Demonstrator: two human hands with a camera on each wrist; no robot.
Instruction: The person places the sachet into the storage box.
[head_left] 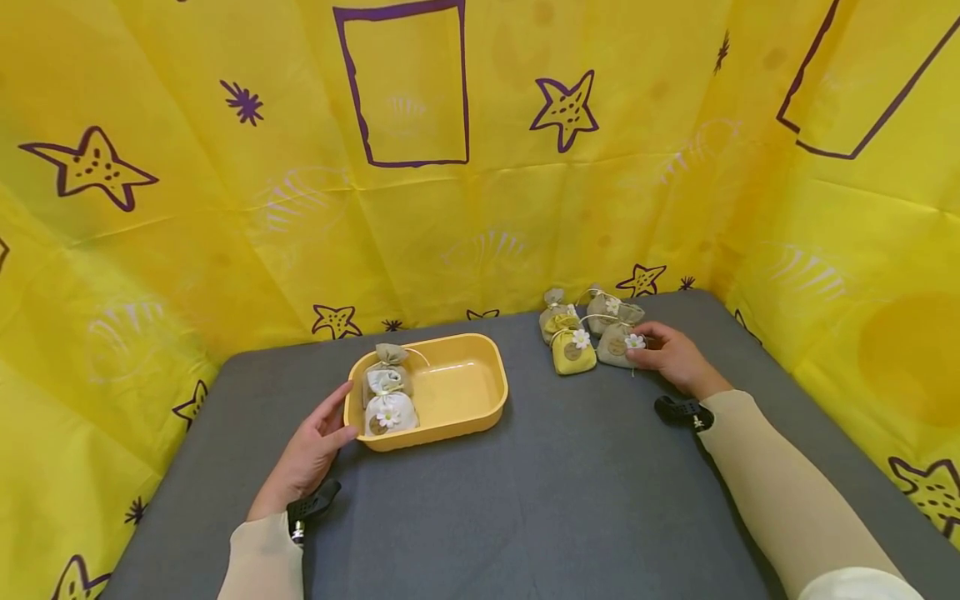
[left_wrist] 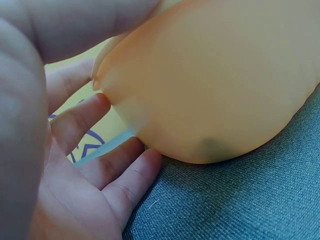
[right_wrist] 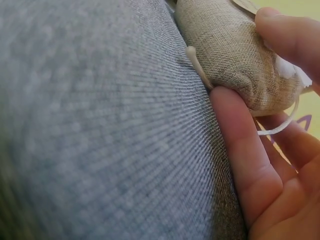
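At the left end of a yellow plastic box [head_left: 459, 396], my left hand [head_left: 313, 447] holds the wall, with thumb and fingers spread around the corner. The left wrist view shows fingertips against the outside of the box [left_wrist: 215, 85]. Inside, along the left end, lie a white sachet [head_left: 401, 408] with a daisy and a beige one [head_left: 391, 354] behind it. My right hand [head_left: 675, 360] grips a grey-beige cloth sachet [head_left: 613, 346] at its right side. In the right wrist view the thumb lies on top of this sachet [right_wrist: 225, 50], fingers at its side and underside.
Left of the gripped sachet sits a yellow sachet [head_left: 574, 357] with a daisy, with a beige sachet [head_left: 553, 312] behind it. Another greyish sachet [head_left: 600, 310] stands at the back. Grey cloth covers the table [head_left: 540, 492]; a yellow patterned curtain [head_left: 495, 200] rises behind.
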